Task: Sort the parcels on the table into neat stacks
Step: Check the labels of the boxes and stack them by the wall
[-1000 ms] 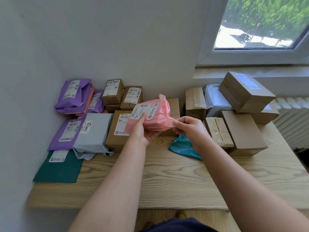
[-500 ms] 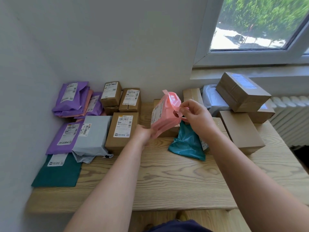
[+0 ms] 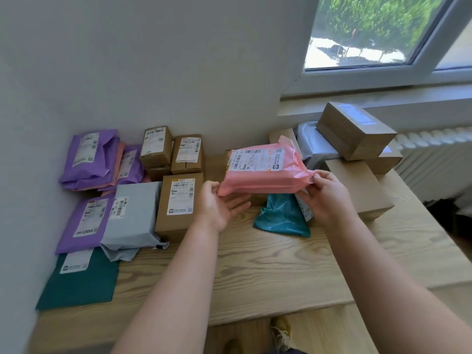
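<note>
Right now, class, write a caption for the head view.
Right hand pinches one end of a pink mailer bag, left hand supporting it, above a wooden table of purple mailers and cardboard boxes.

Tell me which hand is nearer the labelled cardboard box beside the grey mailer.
Left. The left hand sits under the pink parcel's end, just right of that cardboard box; the right hand pinches the parcel's other end, farther right.

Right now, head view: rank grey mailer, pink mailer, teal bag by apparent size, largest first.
1. grey mailer and pink mailer: look about alike; the pink one is held up nearer the camera, so I won't rank them.
2. teal bag: clearly smallest, though partly hidden behind the pink mailer.
</note>
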{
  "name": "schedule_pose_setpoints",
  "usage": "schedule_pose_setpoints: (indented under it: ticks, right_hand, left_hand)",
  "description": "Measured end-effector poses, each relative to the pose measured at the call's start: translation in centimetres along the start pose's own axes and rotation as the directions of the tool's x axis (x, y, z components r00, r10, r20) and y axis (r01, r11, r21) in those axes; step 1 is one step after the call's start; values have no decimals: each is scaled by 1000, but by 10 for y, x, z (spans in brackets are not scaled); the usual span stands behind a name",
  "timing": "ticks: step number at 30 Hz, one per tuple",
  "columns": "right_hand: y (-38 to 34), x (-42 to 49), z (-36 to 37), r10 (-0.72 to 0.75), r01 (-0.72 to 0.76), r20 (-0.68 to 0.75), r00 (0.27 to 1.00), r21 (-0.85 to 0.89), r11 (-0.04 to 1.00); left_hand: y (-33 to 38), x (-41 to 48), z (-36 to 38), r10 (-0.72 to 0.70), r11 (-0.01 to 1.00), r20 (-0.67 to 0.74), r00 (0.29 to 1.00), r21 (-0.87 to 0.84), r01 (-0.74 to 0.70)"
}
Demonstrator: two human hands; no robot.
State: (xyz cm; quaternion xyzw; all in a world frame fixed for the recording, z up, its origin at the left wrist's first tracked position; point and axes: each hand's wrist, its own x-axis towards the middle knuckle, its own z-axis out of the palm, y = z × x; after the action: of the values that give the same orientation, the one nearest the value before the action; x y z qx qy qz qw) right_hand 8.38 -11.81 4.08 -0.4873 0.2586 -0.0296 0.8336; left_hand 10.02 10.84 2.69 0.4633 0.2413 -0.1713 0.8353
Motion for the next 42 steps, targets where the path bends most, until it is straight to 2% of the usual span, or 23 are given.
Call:
schedule_pose_setpoints:
  ticks: [2,7,10,14,16,19,25,31,33,38,42]
  right_hand:
    - [8,-7,-11,-12,13,-40,999,18,1000]
    - [25,-33,-48,-16,20,-150,989,25,999]
    - [28,-47,-75,-31,26,-228,973,-26,999]
    - [22,-62,-121,32,-49,-164,986,-103,994]
    - [18,-64,-142,26,-42,-140,990,-117,992]
    - [-3,-72,-183,-19,10,-94,995,-96,995]
    - [-67,-87,-320,-105,95,-200,974,-61,994]
    - [-109,-100,-433,-88,92,-272,958,3,996]
    - [-126,-103,-476,-95,101,-305,948,7,995]
    - [-162,-96,-546,-118,140,-395,911,27,990]
    - [-206,-66,-606,-172,187,-427,888,-6,982]
  left_hand:
    - [-4,8,2,-48,998,60,997,-31,50]
    - [-37,16,20,-56,978,96,994,208,35]
    - [-60,12,34,-88,971,164,983,234,48]
    - [-89,2,67,-104,970,253,962,239,43]
    - [-102,-7,90,-112,966,296,949,256,34]
    - [-129,-17,133,-97,962,366,926,272,-7]
    - [-216,-40,249,-195,894,466,863,447,-39]
    - [-324,-74,360,-254,926,500,828,374,58]
    - [-365,-85,403,-302,903,506,808,424,72]
    - [-412,-77,481,-351,844,497,793,535,38]
    - [-444,-55,558,-443,769,509,738,639,20]
